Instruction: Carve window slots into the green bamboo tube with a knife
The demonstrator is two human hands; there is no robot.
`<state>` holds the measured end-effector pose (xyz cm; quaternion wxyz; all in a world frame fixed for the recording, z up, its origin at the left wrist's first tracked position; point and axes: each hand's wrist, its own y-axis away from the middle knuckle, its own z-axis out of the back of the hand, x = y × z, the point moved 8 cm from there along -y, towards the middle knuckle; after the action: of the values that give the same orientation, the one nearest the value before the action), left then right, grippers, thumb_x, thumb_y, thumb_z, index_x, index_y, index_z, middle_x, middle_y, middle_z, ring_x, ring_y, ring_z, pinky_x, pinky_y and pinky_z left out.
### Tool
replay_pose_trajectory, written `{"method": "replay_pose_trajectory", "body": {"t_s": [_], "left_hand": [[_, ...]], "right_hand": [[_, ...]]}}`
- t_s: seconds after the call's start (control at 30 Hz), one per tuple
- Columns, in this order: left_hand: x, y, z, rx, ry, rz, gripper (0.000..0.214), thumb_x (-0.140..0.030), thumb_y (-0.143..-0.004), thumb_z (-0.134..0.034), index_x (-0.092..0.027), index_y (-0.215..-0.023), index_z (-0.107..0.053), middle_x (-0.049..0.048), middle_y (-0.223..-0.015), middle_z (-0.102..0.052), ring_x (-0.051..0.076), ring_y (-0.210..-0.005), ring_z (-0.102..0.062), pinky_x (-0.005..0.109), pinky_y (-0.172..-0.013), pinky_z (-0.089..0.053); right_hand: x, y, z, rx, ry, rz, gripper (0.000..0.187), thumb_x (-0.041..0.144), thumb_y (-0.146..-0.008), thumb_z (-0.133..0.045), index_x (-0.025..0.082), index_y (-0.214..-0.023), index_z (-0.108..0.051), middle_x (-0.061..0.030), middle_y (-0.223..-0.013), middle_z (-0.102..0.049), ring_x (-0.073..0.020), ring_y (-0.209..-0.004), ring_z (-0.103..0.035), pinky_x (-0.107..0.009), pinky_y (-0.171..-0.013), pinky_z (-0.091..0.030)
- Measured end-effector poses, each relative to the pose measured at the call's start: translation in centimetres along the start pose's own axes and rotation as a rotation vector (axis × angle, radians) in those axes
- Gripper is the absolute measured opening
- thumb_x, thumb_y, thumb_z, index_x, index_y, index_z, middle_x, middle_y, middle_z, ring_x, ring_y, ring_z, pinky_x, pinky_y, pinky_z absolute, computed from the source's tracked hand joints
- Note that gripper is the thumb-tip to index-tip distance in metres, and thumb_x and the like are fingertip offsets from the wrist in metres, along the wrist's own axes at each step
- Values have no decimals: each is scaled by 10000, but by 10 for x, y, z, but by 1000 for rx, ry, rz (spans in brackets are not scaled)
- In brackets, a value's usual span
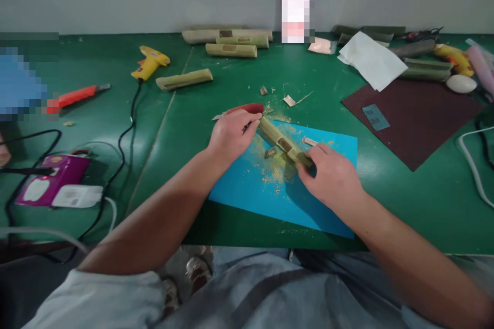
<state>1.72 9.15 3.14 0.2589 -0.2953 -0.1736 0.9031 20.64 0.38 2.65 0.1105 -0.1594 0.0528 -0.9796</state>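
Observation:
A short green bamboo tube (281, 140) with a small cut window lies slanted over a blue sheet (250, 190) dusted with shavings. My left hand (230, 135) is closed around its upper end and also grips something dark and thin that I cannot make out. My right hand (331, 175) is closed on the lower end of the tube. A red-handled knife (244, 109) lies just beyond my left hand.
More bamboo pieces (184, 79) lie at the back. A yellow glue gun (150, 61), a red cutter (77, 96) and a purple box (54, 185) with cables lie left. Dark sandpaper (417, 118), white paper (372, 60) and another glue gun (453, 57) sit right.

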Motion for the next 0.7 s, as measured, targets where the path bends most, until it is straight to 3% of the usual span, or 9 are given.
{"method": "replay_pose_trajectory", "body": {"t_s": [0.17,0.33,0.5,0.7], "left_hand": [[-26,7,-16,134,90,-105,262,-260,-969,-493,-158,-1052,-720,90,-1020,-743,200,-946,-699,332,-868,-561],[-17,4,-8,27,68,-33,224,-258,-949,-530,-156,-979,-727,87,-1001,-747,200,-917,-706,324,-839,-563],[-23,6,-18,136,140,-75,217,-253,-954,-523,-183,-1007,-722,69,-1027,-749,196,-962,-703,324,-861,-561],[-13,3,-4,17,58,-6,206,-257,-938,-549,-166,-971,-730,81,-991,-751,200,-909,-709,320,-826,-564]], "right_hand": [[1,0,-1,7,-13,6,136,302,-887,-526,189,-845,-590,-89,-923,-669,-212,-839,-630,-316,-665,-421],[0,0,0,-6,-23,8,151,313,-891,-538,179,-857,-598,-92,-944,-674,-215,-840,-634,-319,-665,-423],[1,-1,1,-4,-36,6,157,311,-895,-529,183,-849,-606,-90,-939,-677,-207,-829,-631,-316,-654,-414],[0,-1,0,5,14,-11,189,347,-903,-524,192,-843,-613,-76,-905,-671,-202,-785,-624,-320,-618,-390]]}}
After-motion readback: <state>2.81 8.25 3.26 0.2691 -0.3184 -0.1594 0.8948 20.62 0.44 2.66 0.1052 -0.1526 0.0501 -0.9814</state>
